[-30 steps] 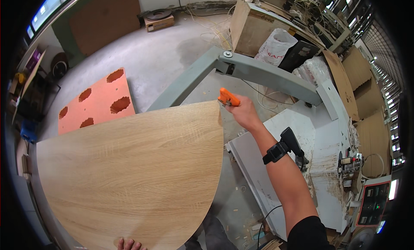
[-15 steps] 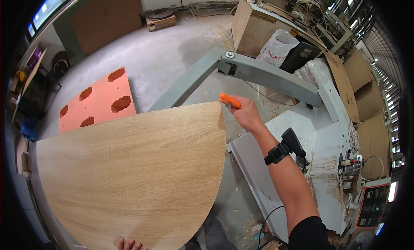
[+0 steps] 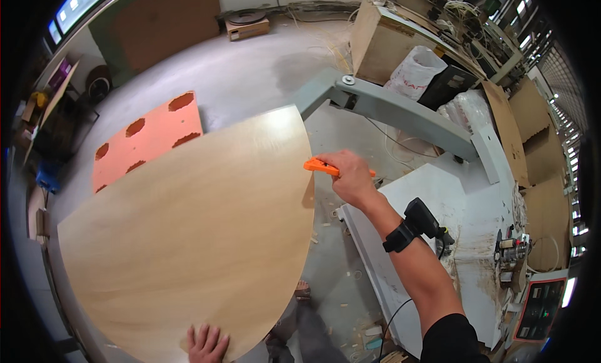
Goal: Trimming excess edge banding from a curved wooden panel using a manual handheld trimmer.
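The broad, pale wood-grain board with a curved rim [image 3: 188, 238] fills the left and lower middle of the frame. At the bottom, the left hand [image 3: 208, 345] lies on its face, fingers a little spread. Near the centre, the right hand [image 3: 352, 178] is wrapped round a narrow bright orange handheld tool [image 3: 322, 167], its tip at the board's right edge; whether the two touch, I cannot tell.

With only that one palm seen on the board, a hard push at the edge might swing or tip it, and the upper corner could knock the grey metal beam [image 3: 407, 109] behind; what supports the board is hidden. A slip of the tool would likely scratch the face or chip the edge, and a dropped one might land near the foot [image 3: 303, 291] at lower centre.

As for containers, a white plastic bag with red print [image 3: 416, 72] stands at upper right, contents not visible. A brown cardboard box [image 3: 248, 30] at upper left of centre carries a flat dark ring [image 3: 246, 17]; its inside is hidden
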The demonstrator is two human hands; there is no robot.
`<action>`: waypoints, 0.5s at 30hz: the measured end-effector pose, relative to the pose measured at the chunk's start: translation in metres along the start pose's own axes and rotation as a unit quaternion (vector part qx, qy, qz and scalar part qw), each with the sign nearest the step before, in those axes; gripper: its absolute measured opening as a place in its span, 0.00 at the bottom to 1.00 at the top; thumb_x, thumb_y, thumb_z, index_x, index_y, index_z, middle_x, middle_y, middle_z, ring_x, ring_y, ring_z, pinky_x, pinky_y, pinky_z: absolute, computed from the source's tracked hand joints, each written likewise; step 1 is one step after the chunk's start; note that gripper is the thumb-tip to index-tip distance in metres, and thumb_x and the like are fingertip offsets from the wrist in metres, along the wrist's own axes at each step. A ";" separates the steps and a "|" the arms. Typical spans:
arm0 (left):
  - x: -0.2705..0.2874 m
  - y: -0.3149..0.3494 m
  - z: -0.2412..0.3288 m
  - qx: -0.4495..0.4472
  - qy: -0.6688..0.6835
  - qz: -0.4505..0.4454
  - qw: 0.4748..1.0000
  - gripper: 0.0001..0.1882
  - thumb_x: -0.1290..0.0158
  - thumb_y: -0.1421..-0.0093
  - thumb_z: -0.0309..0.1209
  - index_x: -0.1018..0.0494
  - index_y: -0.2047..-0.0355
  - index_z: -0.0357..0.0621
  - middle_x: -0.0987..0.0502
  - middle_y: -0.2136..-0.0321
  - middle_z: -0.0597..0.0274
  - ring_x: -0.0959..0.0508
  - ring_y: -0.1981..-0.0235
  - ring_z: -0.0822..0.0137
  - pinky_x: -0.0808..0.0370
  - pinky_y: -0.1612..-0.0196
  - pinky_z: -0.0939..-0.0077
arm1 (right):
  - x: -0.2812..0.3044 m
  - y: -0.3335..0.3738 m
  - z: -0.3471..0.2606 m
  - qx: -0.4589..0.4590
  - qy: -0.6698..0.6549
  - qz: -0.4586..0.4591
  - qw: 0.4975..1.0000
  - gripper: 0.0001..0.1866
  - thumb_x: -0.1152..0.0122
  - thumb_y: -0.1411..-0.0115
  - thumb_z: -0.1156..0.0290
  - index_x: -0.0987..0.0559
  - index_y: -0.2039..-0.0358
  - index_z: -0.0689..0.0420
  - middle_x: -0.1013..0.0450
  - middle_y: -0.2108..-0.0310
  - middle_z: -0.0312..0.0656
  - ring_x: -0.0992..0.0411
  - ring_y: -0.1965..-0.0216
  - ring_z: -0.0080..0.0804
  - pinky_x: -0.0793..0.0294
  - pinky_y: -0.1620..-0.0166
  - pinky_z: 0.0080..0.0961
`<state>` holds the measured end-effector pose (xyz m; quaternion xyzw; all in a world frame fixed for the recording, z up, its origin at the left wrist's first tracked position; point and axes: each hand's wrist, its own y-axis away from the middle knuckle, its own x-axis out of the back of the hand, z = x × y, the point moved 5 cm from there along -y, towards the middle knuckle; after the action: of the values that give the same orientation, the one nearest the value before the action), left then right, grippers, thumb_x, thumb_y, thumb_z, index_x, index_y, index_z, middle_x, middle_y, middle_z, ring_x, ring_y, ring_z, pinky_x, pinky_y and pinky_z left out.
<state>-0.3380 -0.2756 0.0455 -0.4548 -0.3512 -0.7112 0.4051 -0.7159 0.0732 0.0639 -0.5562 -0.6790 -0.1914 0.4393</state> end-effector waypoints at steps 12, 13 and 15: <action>0.031 -0.048 -0.108 0.266 0.266 0.134 0.917 0.40 0.45 0.42 0.36 0.47 0.32 0.37 0.55 0.29 0.45 0.56 0.27 0.52 0.57 0.29 0.64 | -0.065 0.075 -0.142 0.059 -0.006 0.023 0.998 0.20 0.48 0.54 0.85 0.19 0.60 0.56 0.21 0.65 0.43 0.26 0.62 0.46 0.27 0.57 0.39; 0.039 -0.005 -0.165 0.323 0.264 0.172 0.892 0.42 0.45 0.41 0.35 0.50 0.31 0.35 0.57 0.29 0.46 0.58 0.27 0.54 0.57 0.28 0.65 | -0.069 0.089 -0.152 0.058 -0.003 0.023 0.998 0.20 0.48 0.54 0.85 0.19 0.60 0.56 0.21 0.65 0.42 0.26 0.62 0.46 0.27 0.57 0.39; 0.043 0.141 -0.314 0.447 0.107 0.229 0.858 0.43 0.44 0.41 0.39 0.51 0.32 0.31 0.55 0.30 0.42 0.55 0.28 0.52 0.57 0.28 0.64 | -0.078 0.113 -0.185 0.058 -0.006 0.027 0.998 0.20 0.48 0.54 0.85 0.19 0.60 0.56 0.21 0.65 0.42 0.26 0.62 0.45 0.27 0.57 0.39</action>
<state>-0.3371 -0.6190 -0.0028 -0.2130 -0.4719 -0.4094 0.7512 -0.5410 -0.0764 0.0753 -0.5489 -0.6766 -0.1361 0.4715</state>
